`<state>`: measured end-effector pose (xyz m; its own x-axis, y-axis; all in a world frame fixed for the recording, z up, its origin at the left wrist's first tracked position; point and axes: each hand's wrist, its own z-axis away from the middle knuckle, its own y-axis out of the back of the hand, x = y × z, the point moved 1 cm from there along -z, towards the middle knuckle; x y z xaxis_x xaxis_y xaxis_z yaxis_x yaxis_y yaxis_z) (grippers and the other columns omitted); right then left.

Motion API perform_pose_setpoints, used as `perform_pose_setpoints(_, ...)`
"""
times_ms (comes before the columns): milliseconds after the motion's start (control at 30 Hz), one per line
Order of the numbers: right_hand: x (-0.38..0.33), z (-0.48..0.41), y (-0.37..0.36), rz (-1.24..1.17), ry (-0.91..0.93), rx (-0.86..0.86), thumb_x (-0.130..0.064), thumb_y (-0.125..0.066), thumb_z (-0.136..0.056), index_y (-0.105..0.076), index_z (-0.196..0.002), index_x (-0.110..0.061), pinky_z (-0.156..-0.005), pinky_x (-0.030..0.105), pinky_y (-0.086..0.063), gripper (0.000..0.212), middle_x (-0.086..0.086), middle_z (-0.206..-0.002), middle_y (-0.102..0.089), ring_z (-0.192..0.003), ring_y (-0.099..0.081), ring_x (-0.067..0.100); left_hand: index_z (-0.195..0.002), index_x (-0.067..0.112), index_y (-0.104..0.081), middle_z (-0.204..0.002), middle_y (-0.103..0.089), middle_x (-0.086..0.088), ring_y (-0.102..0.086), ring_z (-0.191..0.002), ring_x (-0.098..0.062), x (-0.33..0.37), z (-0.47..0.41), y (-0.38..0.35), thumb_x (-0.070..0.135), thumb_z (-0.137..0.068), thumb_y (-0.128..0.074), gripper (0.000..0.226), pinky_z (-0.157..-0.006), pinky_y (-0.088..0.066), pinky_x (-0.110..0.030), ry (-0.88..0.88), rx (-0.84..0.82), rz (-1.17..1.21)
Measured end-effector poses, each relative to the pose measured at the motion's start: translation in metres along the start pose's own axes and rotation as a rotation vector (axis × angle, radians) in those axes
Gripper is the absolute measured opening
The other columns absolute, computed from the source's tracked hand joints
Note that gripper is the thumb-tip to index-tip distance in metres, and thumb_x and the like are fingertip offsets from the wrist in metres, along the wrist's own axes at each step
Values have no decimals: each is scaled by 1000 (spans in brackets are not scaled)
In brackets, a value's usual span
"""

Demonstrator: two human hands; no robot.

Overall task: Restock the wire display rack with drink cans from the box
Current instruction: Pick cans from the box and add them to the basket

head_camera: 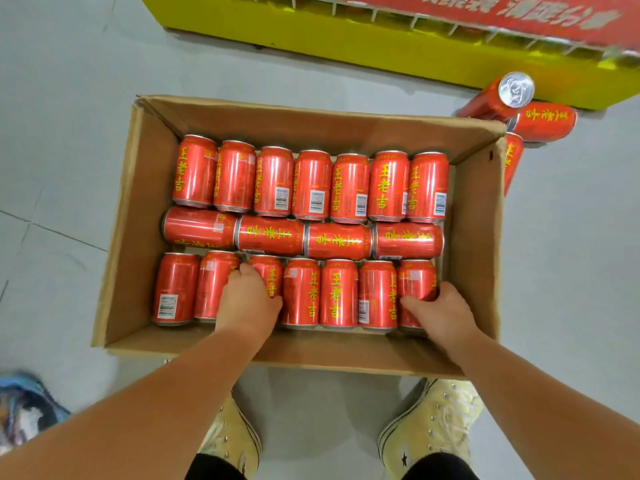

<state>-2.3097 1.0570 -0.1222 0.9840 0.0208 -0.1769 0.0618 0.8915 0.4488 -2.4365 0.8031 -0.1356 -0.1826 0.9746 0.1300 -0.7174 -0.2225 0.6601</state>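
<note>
**A:** Where are we in the job?

**B:** At the pick-up, I'd say. The wire display rack (346, 39) lies well beyond both hands. It has a glossy yellow base, thin white wire dividers and a red banner, which is blurred. Nearer, the cardboard box (145, 209) sits on the smooth grey floor (69, 133) with its flaps open. It is plain brown board, matte, and creased at the corners.

**A:** And the stock?

**B:** The drink cans (339, 240) lie on their sides in three rows. They are shiny red metal cylinders with yellow lettering and silver rims. The far and near rows point away from the hands and the middle row lies crosswise. Three loose cans (543, 121) lie on the floor beyond the right hand, next to the rack.

**A:** The hands?

**B:** Both are in the near row. The left hand (247, 303) is curled over the third can (273, 275), with its fingertips tucked into the groove beside it. The right hand (440, 310) clasps the end can (415, 278) by the box wall, thumb on top.

**A:** Next?

**B:** Probably lifting each can straight up, since the neighbours touch and leave little finger room. The slick, round metal calls for a firm wrap. Then comes a reach forward to the rack.
</note>
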Motion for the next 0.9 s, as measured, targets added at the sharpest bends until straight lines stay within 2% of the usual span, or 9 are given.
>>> perform_pose_setpoints(67,1,-4,2,3,-4,-5,-31,-78,-85,-49,-133,-20,-101,44,-48,57,2,-120,-63,-104,-60,20,-135,9,-43,-133,-51,-12,-57,-120,-30,3,-3,-1,29,-86,-80,64,-103,-48,-42,23,-11,-13)
perform_pose_setpoints(200,3,-7,4,17,-11,13,-33,-80,-83,-50,-132,-19,-102,48,-50,59,4,-120,-65,-107,-63,24,-129,10,-46,-131,-47,-13,-58,-114,-31,10,-3,4,24,-82,-83,61,-102,-50,-45,78,-11,74)
perform_pose_setpoints(367,5,6,3,38,67,126,-31,-85,-77,-41,-115,-20,-91,42,-51,60,1,-109,-58,-94,-57,20,-135,12,-38,-139,-39,-12,-54,-123,-30,13,12,5,13,-84,-81,66,-105,-47,-41,41,46,177)
perform_pose_setpoints(533,-2,27,5,65,120,154,-37,-87,-75,-34,-113,-24,-87,41,-53,66,-3,-105,-54,-90,-57,17,-139,16,-39,-143,-36,-10,-51,-127,-29,10,25,19,12,-83,-82,72,-108,-45,-42,-8,27,209)
perform_pose_setpoints(667,-19,49,12,33,199,122,-39,-86,-75,-36,-114,-27,-85,35,-51,64,-8,-104,-53,-91,-56,14,-145,22,-43,-141,-46,-4,-52,-128,-24,16,38,43,19,-80,-86,78,-110,-43,-44,-40,-49,295)
perform_pose_setpoints(733,-30,65,17,8,232,92,-41,-88,-72,-45,-115,-28,-88,33,-53,62,-9,-106,-58,-94,-60,12,-146,22,-43,-139,-54,-1,-55,-128,-23,23,48,59,18,-79,-87,80,-109,-47,-46,-33,-99,400)
perform_pose_setpoints(833,-49,89,28,-59,267,79,-45,-92,-62,-53,-121,-29,-88,42,-59,73,-6,-111,-65,-97,-66,12,-144,26,-44,-137,-58,1,-59,-123,-22,37,64,88,15,-78,-87,80,-103,-52,-52,6,-187,601)
perform_pose_setpoints(900,-67,109,40,-123,292,82,-40,-93,-63,-50,-120,-28,-84,37,-58,73,-9,-107,-64,-93,-65,8,-138,31,-45,-131,-61,3,-63,-117,-21,50,76,110,14,-78,-87,75,-99,-54,-52,5,-235,708)
